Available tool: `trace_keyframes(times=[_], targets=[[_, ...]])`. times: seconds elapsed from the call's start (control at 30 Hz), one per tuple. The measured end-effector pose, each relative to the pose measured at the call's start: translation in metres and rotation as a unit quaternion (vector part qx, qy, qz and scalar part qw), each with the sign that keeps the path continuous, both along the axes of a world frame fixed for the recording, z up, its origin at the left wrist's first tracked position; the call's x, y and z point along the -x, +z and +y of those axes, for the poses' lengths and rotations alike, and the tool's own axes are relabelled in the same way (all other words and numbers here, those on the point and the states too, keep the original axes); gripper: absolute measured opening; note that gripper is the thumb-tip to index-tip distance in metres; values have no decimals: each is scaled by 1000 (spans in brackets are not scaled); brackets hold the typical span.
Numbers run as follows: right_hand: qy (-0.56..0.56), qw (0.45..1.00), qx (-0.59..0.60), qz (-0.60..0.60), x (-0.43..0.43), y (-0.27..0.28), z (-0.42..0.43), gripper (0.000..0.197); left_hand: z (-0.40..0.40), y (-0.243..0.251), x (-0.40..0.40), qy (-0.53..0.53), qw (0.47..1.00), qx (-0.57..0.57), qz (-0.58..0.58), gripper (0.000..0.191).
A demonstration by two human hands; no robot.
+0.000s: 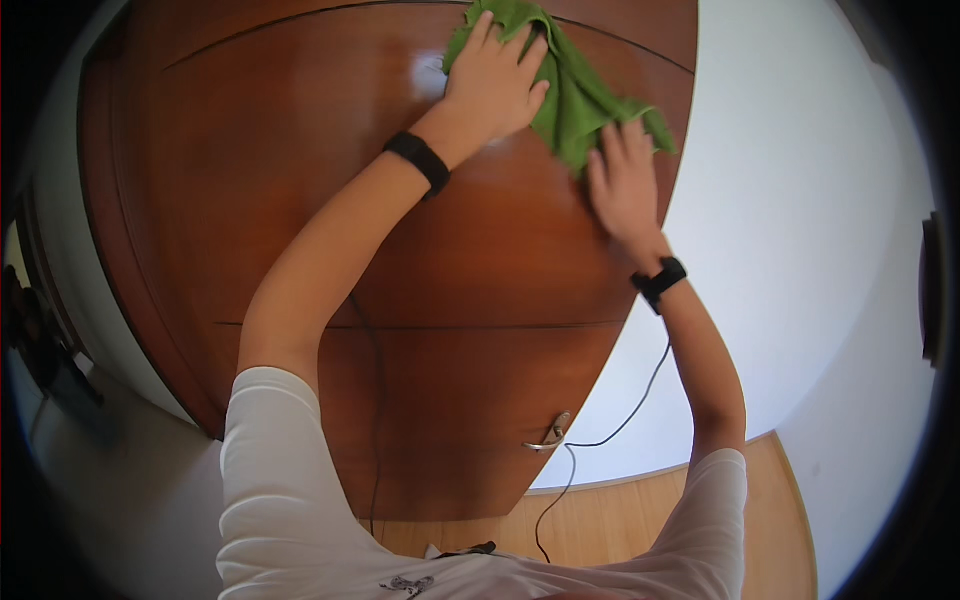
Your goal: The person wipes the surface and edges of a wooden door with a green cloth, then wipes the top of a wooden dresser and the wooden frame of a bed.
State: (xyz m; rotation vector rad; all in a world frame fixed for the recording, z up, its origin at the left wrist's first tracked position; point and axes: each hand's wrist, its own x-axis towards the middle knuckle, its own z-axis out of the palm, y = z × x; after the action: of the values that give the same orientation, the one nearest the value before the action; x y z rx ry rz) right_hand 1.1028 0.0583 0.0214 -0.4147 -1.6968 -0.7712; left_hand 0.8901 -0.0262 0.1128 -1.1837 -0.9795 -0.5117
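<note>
Both my arms reach up against a reddish-brown wooden door [480,247], where a green cloth [574,97] lies bunched on its upper part. My left hand [499,79] presses the cloth's left part flat on the wood, fingers spread. Lower and to the right, my right hand [624,176] is at the cloth's lower right part, its fingertips touching the fabric; whether they pinch it is not clear. Each wrist wears a black band. Near the door's lower right edge is a metal lever handle [553,435].
Thin dark cables [622,424] hang from near both arms. White wall [787,187] stands right of the door, with light wooden floor [622,517] below. The brown door frame [112,187] runs down the left. A dark object [930,292] is on the far right wall.
</note>
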Motion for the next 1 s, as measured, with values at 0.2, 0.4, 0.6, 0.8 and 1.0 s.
trace_keyframes(times=[0.2,0.4,0.6,0.8,1.0], targets=[[76,994,-36,-71,-29,37,8,39,42,22,-56,-6,997,16,74,54],[163,986,-17,32,-61,72,12,40,56,42,-131,41,998,43,-26,65],[266,911,244,198,-72,0,21,44,87,5,-176,-1,995,99,7,64],[146,875,401,230,-82,-82,30,58,89,-64,-231,17,981,192,-24,64],[239,841,455,170,-88,-149,45,50,103,-140,-225,-95,978,171,-68,59]])
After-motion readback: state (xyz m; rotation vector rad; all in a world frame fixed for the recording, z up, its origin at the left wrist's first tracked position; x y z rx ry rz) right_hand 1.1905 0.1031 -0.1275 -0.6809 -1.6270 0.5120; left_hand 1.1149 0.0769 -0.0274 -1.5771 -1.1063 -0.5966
